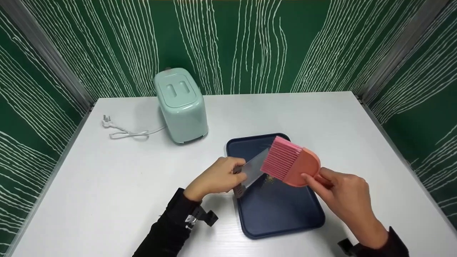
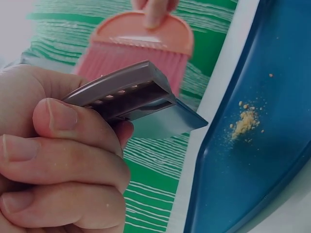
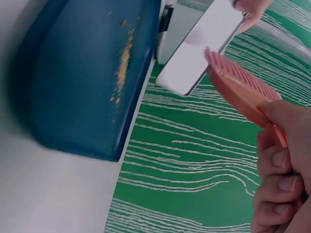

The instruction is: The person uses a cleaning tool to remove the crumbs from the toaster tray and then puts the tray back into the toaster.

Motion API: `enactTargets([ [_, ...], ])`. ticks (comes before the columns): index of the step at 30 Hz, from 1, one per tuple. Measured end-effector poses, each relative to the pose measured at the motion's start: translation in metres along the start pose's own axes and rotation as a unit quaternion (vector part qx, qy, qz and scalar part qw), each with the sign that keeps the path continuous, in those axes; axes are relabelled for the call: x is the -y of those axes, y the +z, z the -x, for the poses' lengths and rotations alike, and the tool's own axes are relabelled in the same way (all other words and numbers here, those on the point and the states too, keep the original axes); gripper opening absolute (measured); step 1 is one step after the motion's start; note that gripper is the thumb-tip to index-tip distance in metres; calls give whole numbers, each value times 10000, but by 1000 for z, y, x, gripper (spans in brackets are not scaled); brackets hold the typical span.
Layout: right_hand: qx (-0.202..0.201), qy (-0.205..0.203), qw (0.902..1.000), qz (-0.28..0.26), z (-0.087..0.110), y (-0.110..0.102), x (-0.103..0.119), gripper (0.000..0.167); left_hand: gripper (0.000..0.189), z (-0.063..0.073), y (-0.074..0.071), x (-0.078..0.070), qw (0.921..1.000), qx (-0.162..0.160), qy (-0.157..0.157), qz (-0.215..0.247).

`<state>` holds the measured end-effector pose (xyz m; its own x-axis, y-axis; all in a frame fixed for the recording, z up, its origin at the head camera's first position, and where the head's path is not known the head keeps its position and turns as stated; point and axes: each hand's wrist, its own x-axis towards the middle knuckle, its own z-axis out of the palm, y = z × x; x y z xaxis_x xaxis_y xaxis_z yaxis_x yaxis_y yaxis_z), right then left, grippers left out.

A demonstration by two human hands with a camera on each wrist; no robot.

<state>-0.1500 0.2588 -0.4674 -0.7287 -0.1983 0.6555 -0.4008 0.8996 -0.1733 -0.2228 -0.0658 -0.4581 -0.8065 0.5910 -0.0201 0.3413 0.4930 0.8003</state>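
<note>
In the head view my left hand (image 1: 223,175) grips the dark brown handle of a flat scraper (image 1: 254,167) with a shiny, thin blade, held over the dark blue tray (image 1: 285,214). My right hand (image 1: 344,191) pinches the orange grip of a small brush (image 1: 303,167). The brush's pink bristles (image 1: 281,159) point left and overlap the scraper's blade in the head view. In the right wrist view a bristle corner is at or close against the blade (image 3: 187,63); contact cannot be told for certain. Yellowish crumbs (image 2: 247,121) lie in a small heap on the tray, with scattered bits around.
A mint green toaster (image 1: 182,107) stands behind and left of the tray on the white table (image 1: 125,185). Its white cord (image 1: 137,134) and plug (image 1: 106,121) lie to its left. Green walls (image 1: 250,46) with white lines enclose the back and sides.
</note>
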Motion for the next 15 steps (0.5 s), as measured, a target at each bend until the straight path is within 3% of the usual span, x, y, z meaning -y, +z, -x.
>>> enactTargets([
  [4, 54, 358, 9977, -581, -4, 0, 10, 19, 25, 0, 1, 0, 9999, 80, 0, 145],
  [12, 63, 427, 9921, -1181, -6, 12, 22, 22, 7, 0, 1, -1, 9979, 353, -82, 537],
  [15, 67, 332, 9928, -1145, -6, 16, 25, 22, 18, 1, 1, -1, 9977, 363, -94, 568],
])
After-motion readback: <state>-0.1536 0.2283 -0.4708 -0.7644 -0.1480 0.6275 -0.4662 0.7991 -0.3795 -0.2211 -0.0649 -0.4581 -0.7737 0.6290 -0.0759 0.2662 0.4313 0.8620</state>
